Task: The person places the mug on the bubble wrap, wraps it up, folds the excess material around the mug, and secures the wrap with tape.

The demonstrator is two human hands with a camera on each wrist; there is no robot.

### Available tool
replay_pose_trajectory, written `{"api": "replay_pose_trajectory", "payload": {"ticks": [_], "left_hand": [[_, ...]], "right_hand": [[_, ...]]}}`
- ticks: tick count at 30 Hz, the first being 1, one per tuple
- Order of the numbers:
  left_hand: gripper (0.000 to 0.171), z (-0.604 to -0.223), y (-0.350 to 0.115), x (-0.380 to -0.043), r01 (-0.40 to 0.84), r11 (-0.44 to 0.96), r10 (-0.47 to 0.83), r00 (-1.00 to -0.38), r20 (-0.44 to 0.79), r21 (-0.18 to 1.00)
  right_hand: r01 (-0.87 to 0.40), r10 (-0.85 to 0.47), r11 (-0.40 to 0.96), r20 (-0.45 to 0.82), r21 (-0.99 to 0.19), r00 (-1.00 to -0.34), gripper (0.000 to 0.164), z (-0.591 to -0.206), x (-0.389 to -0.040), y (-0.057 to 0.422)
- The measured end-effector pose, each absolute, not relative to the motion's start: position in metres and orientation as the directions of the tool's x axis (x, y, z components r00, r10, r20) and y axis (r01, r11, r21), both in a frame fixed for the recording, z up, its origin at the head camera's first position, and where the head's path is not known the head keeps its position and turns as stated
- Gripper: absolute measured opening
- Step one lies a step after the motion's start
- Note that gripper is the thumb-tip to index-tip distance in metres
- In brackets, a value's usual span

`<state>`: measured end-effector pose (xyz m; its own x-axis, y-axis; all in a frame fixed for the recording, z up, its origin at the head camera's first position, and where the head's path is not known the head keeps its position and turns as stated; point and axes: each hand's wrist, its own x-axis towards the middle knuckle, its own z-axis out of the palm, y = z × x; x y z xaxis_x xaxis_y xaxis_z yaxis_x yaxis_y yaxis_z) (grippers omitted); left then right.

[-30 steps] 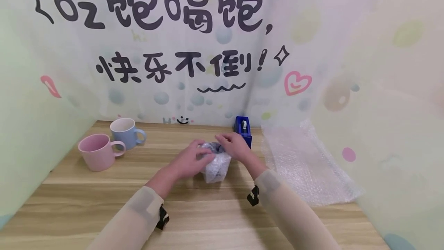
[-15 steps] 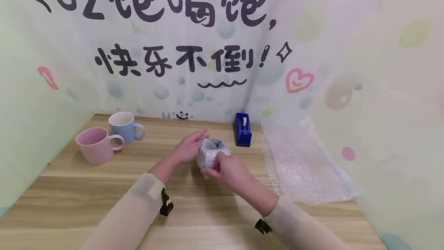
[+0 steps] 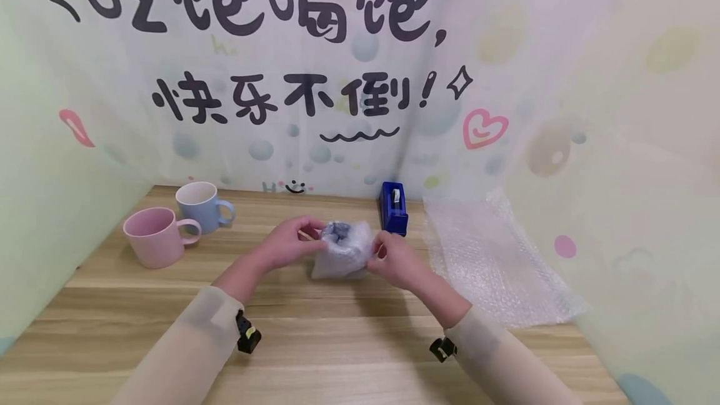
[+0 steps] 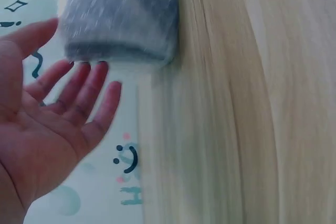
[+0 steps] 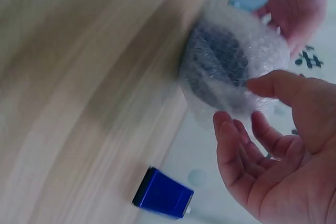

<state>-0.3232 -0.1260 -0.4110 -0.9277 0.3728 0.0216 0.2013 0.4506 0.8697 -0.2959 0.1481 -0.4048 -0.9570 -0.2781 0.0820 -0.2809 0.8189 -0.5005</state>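
Note:
A bundle of clear bubble wrap [image 3: 343, 258] around something dark sits in the middle of the wooden table. Its top gapes, showing a dark, rounded hollow; what kind of thing is inside cannot be made out. My left hand [image 3: 289, 242] is at its left side, fingers loosely bent and spread, tips close to the wrap's edge in the left wrist view. On the other side my right hand [image 3: 396, 258] pinches the wrap's edge between thumb and fingers, as the right wrist view shows at the bundle [image 5: 226, 61].
A blue tape dispenser [image 3: 394, 208] stands behind my right hand. Flat bubble wrap [image 3: 500, 261] lies at the right. A pink mug [image 3: 154, 239] and a light blue mug [image 3: 200, 208] stand at the left. A printed curtain [image 3: 253, 161] closes off the back.
The bundle has turned between my hands. My right hand moved from its top to its front, then back to its right side; my left hand has drawn slightly left.

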Motion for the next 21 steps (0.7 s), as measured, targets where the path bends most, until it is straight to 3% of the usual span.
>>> {"api": "replay_pose_trajectory", "payload": {"ticks": [4,7,16,21], "left_hand": [[0.055,-0.409,-0.125,-0.315,0.032,0.382,0.399,-0.907,-0.134,0.924],[0.057,-0.41,-0.121,-0.313,-0.053,0.323,0.395,-0.9,-0.186,0.945],[0.061,-0.415,-0.103,-0.325,-0.056,0.311,0.2,-0.972,-0.123,0.949],[0.057,-0.416,-0.092,-0.338,-0.031,0.296,0.149,-0.986,-0.079,0.955]], "right_hand": [[-0.207,-0.233,0.801,0.026,-0.561,-0.972,0.02,-0.403,-0.299,0.152],[-0.152,-0.211,0.762,-0.02,-0.629,-0.977,0.018,-0.404,-0.301,0.149],[-0.1,-0.105,0.732,0.034,-0.674,-0.994,0.017,-0.406,-0.334,0.14],[-0.079,-0.086,0.746,0.022,-0.661,-0.996,0.036,-0.404,-0.357,0.138]]}}
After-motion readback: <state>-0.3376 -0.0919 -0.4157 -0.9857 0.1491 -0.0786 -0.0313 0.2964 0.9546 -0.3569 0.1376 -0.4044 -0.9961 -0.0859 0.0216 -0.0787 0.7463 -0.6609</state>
